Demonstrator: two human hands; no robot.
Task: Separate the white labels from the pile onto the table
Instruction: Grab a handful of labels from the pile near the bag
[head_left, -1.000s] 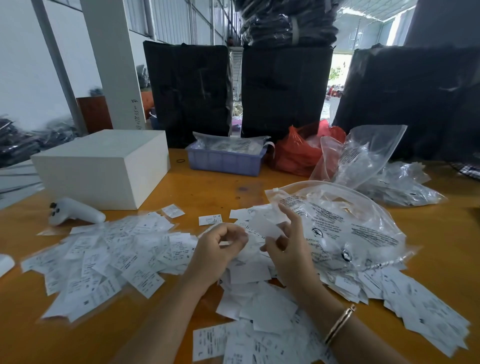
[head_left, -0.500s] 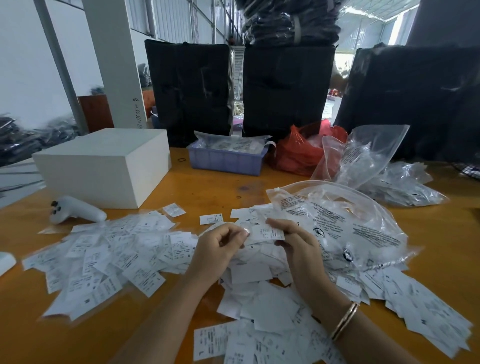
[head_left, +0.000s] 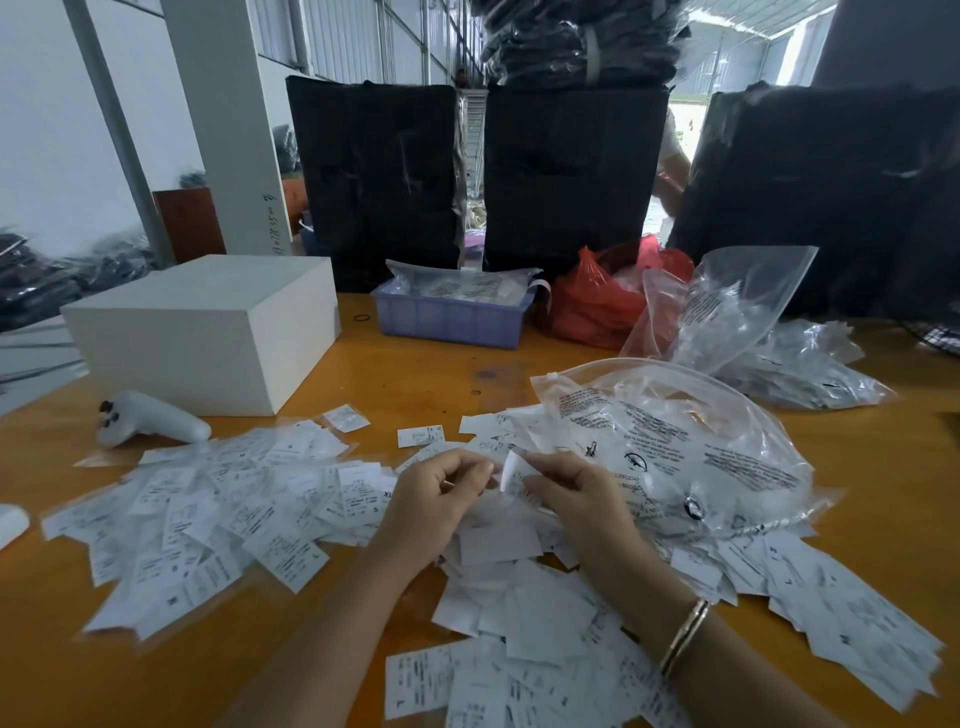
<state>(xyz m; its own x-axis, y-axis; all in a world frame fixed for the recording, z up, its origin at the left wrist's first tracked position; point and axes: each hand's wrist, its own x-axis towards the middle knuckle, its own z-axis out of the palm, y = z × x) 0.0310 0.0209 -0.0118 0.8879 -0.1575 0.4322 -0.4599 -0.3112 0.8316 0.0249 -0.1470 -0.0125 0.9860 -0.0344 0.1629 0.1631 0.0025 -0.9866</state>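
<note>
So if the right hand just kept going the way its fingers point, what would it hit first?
Most likely the left hand. The right hand points leftward, and both pinch the same white label, so little separates them; depth is uncertain.

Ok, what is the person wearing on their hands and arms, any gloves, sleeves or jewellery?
No gloves and no sleeves in view: the left hand and right hand are bare, as are both forearms. The only item worn is a thin gold-coloured bangle on the right wrist. No rings can be made out.

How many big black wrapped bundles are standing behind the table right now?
3: left black bundle behind the white box's side, middle black bundle behind the purple tray, right black bundle behind the clear bags. More may be hidden.
</note>
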